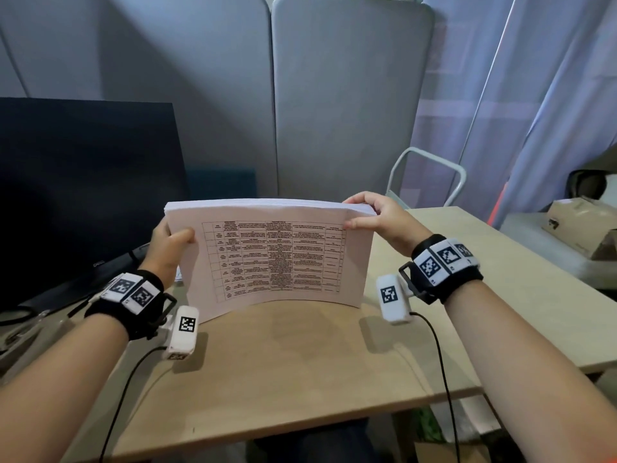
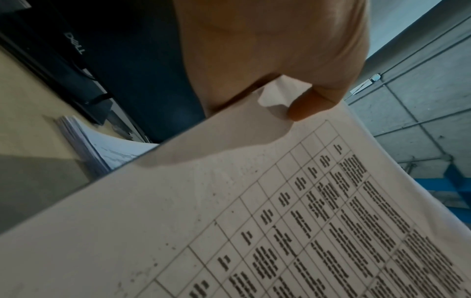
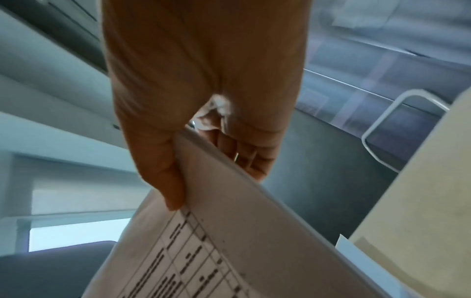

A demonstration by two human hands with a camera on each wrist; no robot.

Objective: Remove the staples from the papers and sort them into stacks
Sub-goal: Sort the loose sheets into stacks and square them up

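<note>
A thick stack of papers (image 1: 273,255) stands on its long edge on the wooden table (image 1: 300,362), bowed, with a printed table facing me upside down. My left hand (image 1: 170,243) grips the stack's left side, thumb on the front sheet (image 2: 254,201). My right hand (image 1: 374,215) grips the top right corner, thumb in front and fingers behind (image 3: 244,157). In the left wrist view a second pile of papers (image 2: 102,147) lies flat on the table beside the monitor. No staple is visible on the held stack.
A dark monitor (image 1: 83,195) stands at the left with its base on the table. Grey partition panels (image 1: 334,95) rise behind. A white chair frame (image 1: 427,175) stands at the back right. A cardboard box (image 1: 581,225) rests at the far right.
</note>
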